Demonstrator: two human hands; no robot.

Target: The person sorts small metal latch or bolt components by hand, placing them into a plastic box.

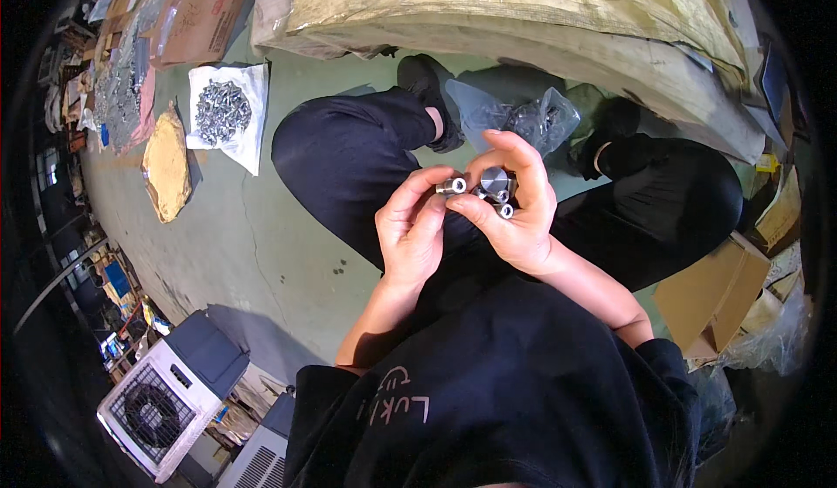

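In front of my lap, my left hand (410, 231) pinches a small shiny metal cylinder (455, 186) with a hole in its end, between thumb and fingers. My right hand (528, 218) is curled round several metal parts. One of them is a thicker cylinder (494, 179) with a flat round end, and beside it sits a thin hollow-ended piece (505, 211). The two thumbs nearly meet near the left hand's cylinder. The lower parts of the pieces in my right hand are hidden by its fingers.
Between my feet lies a clear plastic bag (549, 120) with dark metal parts. To the left is a white sheet (253, 139) heaped with small metal parts, beside a tan sack (166, 167). A covered surface (523, 9) stands ahead; an air cooler (161, 401) and open cardboard box (711, 292) stand nearby.
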